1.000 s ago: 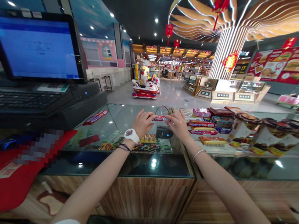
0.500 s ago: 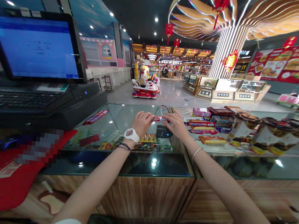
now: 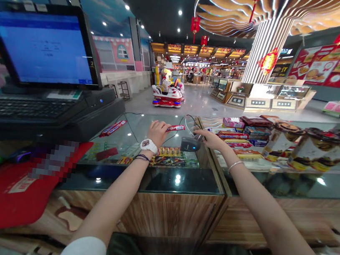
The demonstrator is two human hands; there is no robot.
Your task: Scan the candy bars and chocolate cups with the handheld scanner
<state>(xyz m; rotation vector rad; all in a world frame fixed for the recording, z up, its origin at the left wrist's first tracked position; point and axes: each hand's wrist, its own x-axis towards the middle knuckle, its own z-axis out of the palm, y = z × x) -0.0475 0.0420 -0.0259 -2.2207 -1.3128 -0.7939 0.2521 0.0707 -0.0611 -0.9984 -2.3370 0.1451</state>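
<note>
My left hand [image 3: 157, 131], with a white watch on the wrist, is closed on one end of a red candy roll [image 3: 175, 128] and holds it just above the glass counter [image 3: 138, 129]. My right hand [image 3: 211, 139] has come off the roll and hovers with fingers apart beside the dark barcode scanner [image 3: 190, 144]. It points toward the stacked red candy rolls [image 3: 231, 135] on the right. Another red candy roll [image 3: 113, 128] lies alone on the glass at the left.
A till with blue screen [image 3: 42, 46] and keyboard [image 3: 21, 107] stands at the left, above a red mat [image 3: 5, 195]. Candy boxes [image 3: 254, 126] and several snack cups [image 3: 309, 149] crowd the right counter. Beyond the counter lies a mall floor with a kiddie ride [image 3: 166, 95].
My right hand has let go of the red candy roll and drawn slightly right toward the scanner. My left hand alone now holds the roll. The camera has tilted down a little.
</note>
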